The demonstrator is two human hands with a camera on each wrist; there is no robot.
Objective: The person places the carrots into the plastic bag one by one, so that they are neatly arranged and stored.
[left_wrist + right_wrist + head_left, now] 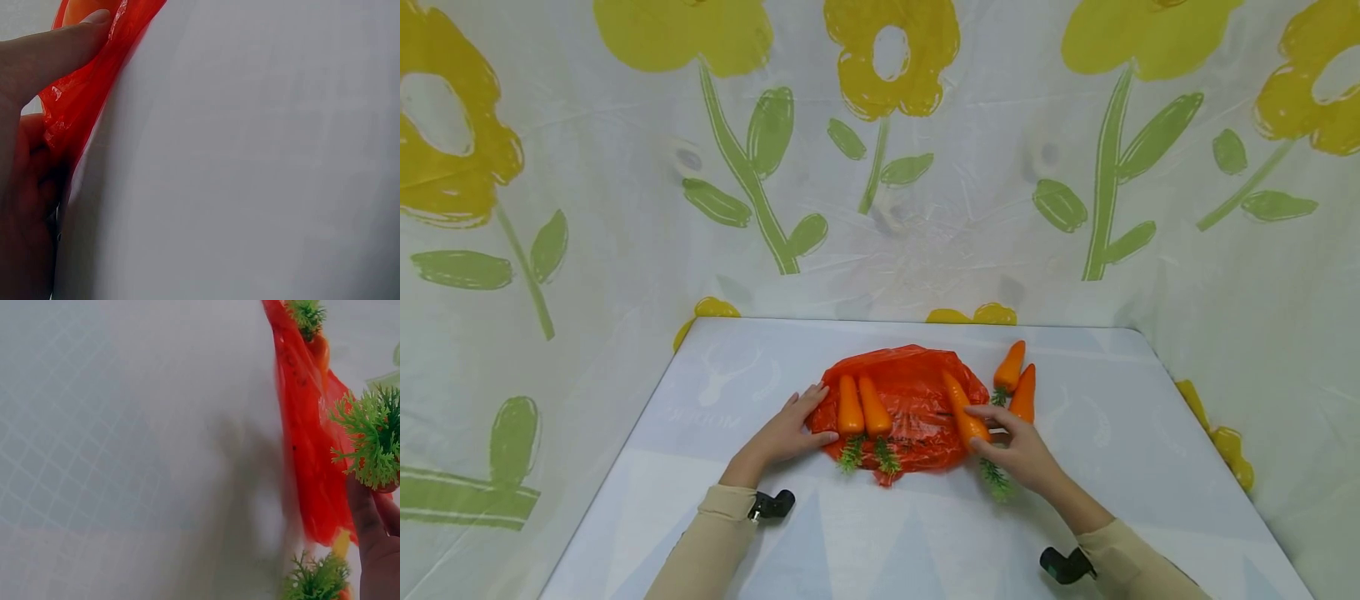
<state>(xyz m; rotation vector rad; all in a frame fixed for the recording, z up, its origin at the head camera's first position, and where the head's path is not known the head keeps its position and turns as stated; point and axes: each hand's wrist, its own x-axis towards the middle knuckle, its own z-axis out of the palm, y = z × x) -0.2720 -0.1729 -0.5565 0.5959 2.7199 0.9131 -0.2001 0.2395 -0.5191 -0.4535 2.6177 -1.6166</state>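
A red plastic bag [917, 417] lies spread on the table, with two toy carrots [851, 407] side by side on its left half, leafy green tops toward me. At the bag's left edge is my left hand [790, 429]; in the left wrist view its thumb [59, 53] lies over the red plastic and the other fingers sit below it. My right hand [1018, 446] grips another toy carrot [961, 408] between thumb and fingers, over the bag's right side. Its green top [375, 437] shows in the right wrist view.
Two more toy carrots [1011, 367] lie just right of the bag, the nearer one partly hidden by my right hand. The pale table [865, 550] meets a curtain [970, 208] printed with yellow flowers at its back edge.
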